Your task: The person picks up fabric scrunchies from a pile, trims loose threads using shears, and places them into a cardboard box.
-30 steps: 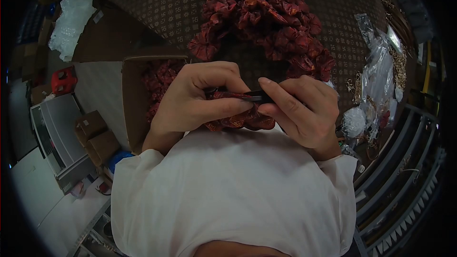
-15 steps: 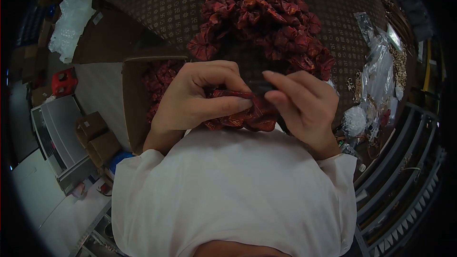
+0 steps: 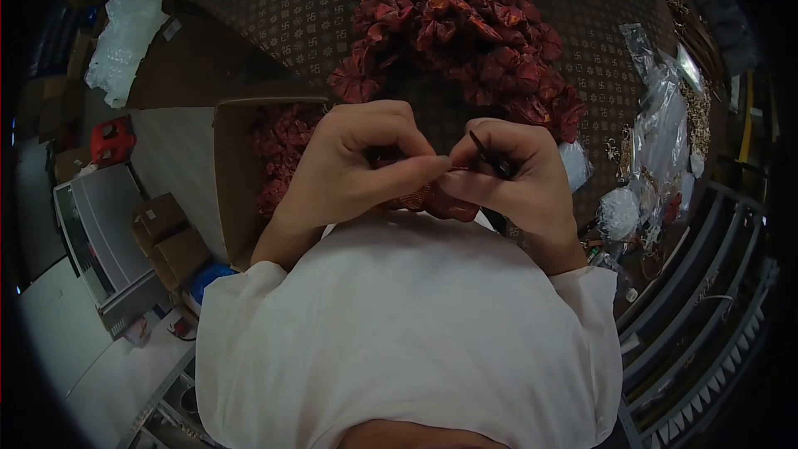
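Observation:
Both hands meet in front of the white shirt, fingertips nearly touching. My left hand [image 3: 357, 162] is closed in a pinch on a piece of red patterned fabric [image 3: 453, 205]. My right hand [image 3: 519, 175] pinches the same fabric between thumb and fingers, and a thin dark tool [image 3: 480, 147] sticks up from its grip; what kind of tool is unclear. Most of the fabric is hidden behind the fingers. Beyond the hands, a pile of gathered red fabric pieces [image 3: 474, 33] lies on the dark patterned cloth [image 3: 307, 12].
At the left, an open cardboard box [image 3: 235, 191] holds more red pieces. Clear plastic bags [image 3: 661, 133] and a white bundle [image 3: 619, 212] lie to the right, beside a grey metal rack [image 3: 698, 299]. A red object [image 3: 112, 141] and small cartons [image 3: 170, 241] are farther left.
My right hand has moved left and down onto the fabric, and its fingers have closed. The dark tool now shows clearly, pointing up. My left hand has shifted slightly.

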The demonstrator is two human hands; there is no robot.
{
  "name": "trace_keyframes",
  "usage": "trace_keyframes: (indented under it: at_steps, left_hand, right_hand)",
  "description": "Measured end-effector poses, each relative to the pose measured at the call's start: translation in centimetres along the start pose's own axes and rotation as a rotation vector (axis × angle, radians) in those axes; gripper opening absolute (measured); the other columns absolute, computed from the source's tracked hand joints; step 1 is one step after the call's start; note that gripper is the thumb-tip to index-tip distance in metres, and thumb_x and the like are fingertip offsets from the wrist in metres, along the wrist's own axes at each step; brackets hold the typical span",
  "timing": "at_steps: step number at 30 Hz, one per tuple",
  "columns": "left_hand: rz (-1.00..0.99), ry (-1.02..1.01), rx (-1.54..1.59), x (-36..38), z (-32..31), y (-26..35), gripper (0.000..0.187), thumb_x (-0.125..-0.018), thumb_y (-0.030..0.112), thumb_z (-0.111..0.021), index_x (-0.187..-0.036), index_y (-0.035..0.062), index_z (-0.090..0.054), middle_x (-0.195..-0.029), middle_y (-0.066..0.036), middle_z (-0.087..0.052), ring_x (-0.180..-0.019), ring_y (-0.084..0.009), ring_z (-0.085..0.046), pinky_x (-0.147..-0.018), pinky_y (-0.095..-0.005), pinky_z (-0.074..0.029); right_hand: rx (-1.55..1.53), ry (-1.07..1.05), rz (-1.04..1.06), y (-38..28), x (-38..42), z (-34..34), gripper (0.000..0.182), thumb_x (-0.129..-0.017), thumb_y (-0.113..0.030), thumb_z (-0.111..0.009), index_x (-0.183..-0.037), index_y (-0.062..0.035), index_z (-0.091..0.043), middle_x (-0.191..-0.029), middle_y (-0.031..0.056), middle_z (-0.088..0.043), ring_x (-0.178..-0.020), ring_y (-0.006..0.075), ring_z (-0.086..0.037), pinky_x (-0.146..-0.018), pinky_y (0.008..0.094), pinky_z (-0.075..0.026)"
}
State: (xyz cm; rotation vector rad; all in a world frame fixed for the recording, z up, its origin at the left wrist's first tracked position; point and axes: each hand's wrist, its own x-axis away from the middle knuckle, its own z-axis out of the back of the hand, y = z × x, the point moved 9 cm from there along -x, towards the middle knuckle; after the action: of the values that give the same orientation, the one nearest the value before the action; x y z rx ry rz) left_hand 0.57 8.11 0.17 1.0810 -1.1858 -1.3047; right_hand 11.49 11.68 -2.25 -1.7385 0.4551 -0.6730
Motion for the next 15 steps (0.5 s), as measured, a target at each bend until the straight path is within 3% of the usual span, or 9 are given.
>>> trace_keyframes:
  at_steps: [3,5,6,7,9,10,12,13,15]
  left_hand:
    - [0.052,0.014,-0.02,-0.1,0.6,-1.0,0.003,-0.074,0.004,-0.065,-0.072,0.0019,-0.064,-0.065,0.001,-0.054,-0.058,-0.0054,-0.049,-0.052,-0.0199,-0.037]
    - [0.158,0.346,0.054,0.6,4.0,-2.2,0.007,-0.077,0.006,-0.063,-0.072,0.0018,-0.064,-0.066,0.001,-0.055,-0.059,-0.004,-0.048,-0.053,-0.0198,-0.037]
    - [0.105,0.458,0.11,0.7,5.9,-2.6,0.012,-0.079,0.008,-0.06,-0.07,0.0012,-0.064,-0.069,0.002,-0.058,-0.058,-0.0025,-0.045,-0.054,-0.0182,-0.036]
    - [0.105,0.462,0.111,1.0,7.0,-3.2,0.012,-0.079,0.008,-0.06,-0.07,0.0012,-0.064,-0.069,0.002,-0.058,-0.058,-0.0025,-0.045,-0.054,-0.0182,-0.036]
    - [0.102,0.616,-0.056,2.0,9.6,-3.3,0.011,-0.08,0.011,-0.061,-0.084,0.0023,-0.066,-0.082,-0.001,-0.062,-0.069,-0.0065,-0.053,-0.065,-0.0204,-0.043]
    - [0.103,0.618,-0.055,1.9,9.0,-3.2,0.011,-0.08,0.011,-0.061,-0.084,0.0023,-0.066,-0.082,-0.001,-0.062,-0.069,-0.0065,-0.053,-0.065,-0.0204,-0.043]
    - [-0.137,0.833,-0.178,2.6,8.5,-0.2,0.028,-0.078,0.013,-0.065,-0.105,0.0045,-0.063,-0.097,-0.003,-0.062,-0.088,-0.0132,-0.056,-0.08,-0.0267,-0.044]
    - [-0.136,0.841,-0.177,3.1,8.8,-0.3,0.028,-0.078,0.013,-0.065,-0.105,0.0045,-0.063,-0.097,-0.003,-0.062,-0.088,-0.0132,-0.056,-0.08,-0.0267,-0.044]
    - [-0.266,0.337,0.082,1.9,6.1,-0.2,0.047,-0.074,0.011,-0.069,-0.119,0.0064,-0.056,-0.106,-0.005,-0.059,-0.103,-0.0186,-0.054,-0.09,-0.0319,-0.04]
  right_hand:
    - [-0.011,0.001,-0.011,0.4,-0.5,-0.1,0.008,-0.074,-0.002,-0.068,-0.075,0.001,-0.061,-0.064,-0.003,-0.055,-0.06,0.0017,-0.046,-0.052,0.0173,-0.036]
    - [-0.057,0.006,-0.075,1.2,-0.7,0.1,0.007,-0.074,-0.002,-0.068,-0.074,0.0008,-0.062,-0.065,-0.0027,-0.055,-0.06,0.002,-0.047,-0.052,0.0175,-0.036]
    - [-0.125,0.023,-0.06,1.5,-0.7,0.4,0.006,-0.073,-0.001,-0.067,-0.075,0.0008,-0.062,-0.065,-0.0021,-0.056,-0.06,0.0026,-0.048,-0.052,0.0178,-0.037]
    - [-0.192,0.042,-0.044,1.7,-0.7,0.7,0.006,-0.073,0.0,-0.067,-0.077,0.0007,-0.063,-0.066,-0.0014,-0.056,-0.06,0.0032,-0.049,-0.053,0.0181,-0.038]
    - [-0.272,0.036,-0.048,2.2,-1.0,0.9,0.005,-0.073,0.0,-0.066,-0.077,0.001,-0.063,-0.067,-0.0007,-0.057,-0.06,0.0038,-0.05,-0.053,0.0186,-0.038]
    - [-0.353,0.028,-0.05,2.4,-1.0,0.9,0.005,-0.073,0.001,-0.065,-0.078,0.0012,-0.063,-0.067,0.0001,-0.057,-0.06,0.0044,-0.05,-0.053,0.0191,-0.039]
    - [-0.385,0.028,-0.07,2.3,-1.1,0.9,0.006,-0.074,-0.001,-0.065,-0.079,0.0015,-0.063,-0.067,0.0003,-0.057,-0.06,0.0045,-0.05,-0.053,0.019,-0.038]
    - [-0.417,0.03,-0.089,2.4,-1.2,0.8,0.006,-0.074,-0.002,-0.065,-0.079,0.0018,-0.063,-0.067,0.0004,-0.057,-0.06,0.0046,-0.051,-0.053,0.0189,-0.038]
    - [-0.427,0.019,-0.115,2.7,-1.3,0.7,0.007,-0.075,-0.003,-0.064,-0.081,0.0017,-0.063,-0.067,0.0004,-0.057,-0.06,0.0047,-0.051,-0.053,0.0186,-0.037]
